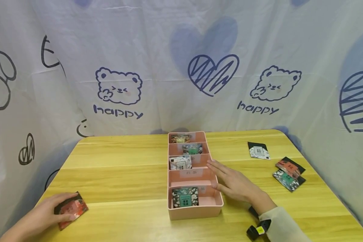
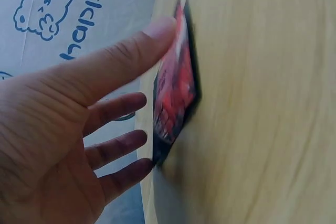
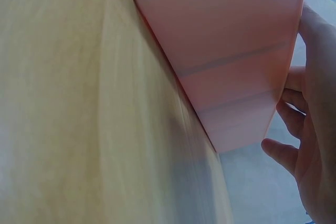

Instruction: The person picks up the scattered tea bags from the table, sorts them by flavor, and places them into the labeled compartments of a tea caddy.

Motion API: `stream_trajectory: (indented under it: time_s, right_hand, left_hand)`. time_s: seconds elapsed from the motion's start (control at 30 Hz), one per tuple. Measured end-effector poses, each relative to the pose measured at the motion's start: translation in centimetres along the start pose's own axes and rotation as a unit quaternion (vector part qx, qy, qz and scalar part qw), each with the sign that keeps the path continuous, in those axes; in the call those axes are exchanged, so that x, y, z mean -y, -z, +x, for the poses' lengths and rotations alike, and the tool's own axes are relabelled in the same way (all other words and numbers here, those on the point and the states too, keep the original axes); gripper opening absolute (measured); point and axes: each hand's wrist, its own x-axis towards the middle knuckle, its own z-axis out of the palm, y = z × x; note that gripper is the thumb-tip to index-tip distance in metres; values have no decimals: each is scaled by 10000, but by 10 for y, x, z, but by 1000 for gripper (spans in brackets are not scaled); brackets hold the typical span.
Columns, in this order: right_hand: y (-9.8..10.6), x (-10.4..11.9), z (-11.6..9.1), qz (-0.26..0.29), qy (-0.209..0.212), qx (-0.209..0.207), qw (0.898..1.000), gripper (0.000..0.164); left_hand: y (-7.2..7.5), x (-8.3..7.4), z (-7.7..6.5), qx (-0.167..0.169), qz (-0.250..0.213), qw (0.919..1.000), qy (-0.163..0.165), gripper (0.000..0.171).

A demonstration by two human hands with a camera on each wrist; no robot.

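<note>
At the left of the table my left hand (image 1: 46, 211) holds a red and black tea sachet (image 1: 74, 210) by its edges. In the left wrist view the thumb lies on the sachet's red face, and the other fingers are at its far side. A long pink divided box (image 1: 196, 212) stands mid-table. My right hand (image 1: 237, 183) rests against its right rim, fingers fairly straight and thumb at the edge. Inside the box are a dark floral sachet with a green label (image 1: 184, 197), a white sachet (image 1: 181, 163), a green-labelled sachet (image 1: 193, 149) and a brownish sachet (image 1: 180, 138).
Right of the box lie a black and white sachet (image 1: 259, 151), a red sachet (image 1: 288, 167) and a green-labelled floral sachet (image 1: 287, 179) that overlap. A black strap device (image 1: 258, 230) is by the right wrist. A printed curtain (image 1: 160, 67) hangs behind the wooden table (image 1: 124, 174).
</note>
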Motion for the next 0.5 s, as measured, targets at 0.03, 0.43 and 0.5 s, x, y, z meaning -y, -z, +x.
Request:
stream_trajectory:
  time_s: [0.03,0.43,0.5]
  right_hand:
    - [0,0,0,-9,4,-8,10000,65]
    - [-2,-1,0,-42,77,-66,9999,65]
    - [-2,-1,0,-36,69,-61,10000,65]
  left_hand:
    - [0,0,1,48,-33,10000,-54,75]
    - [-4,-8,21,131,155,9994,-297,69]
    - [-5,-11,24,118,202,9995,-188,66]
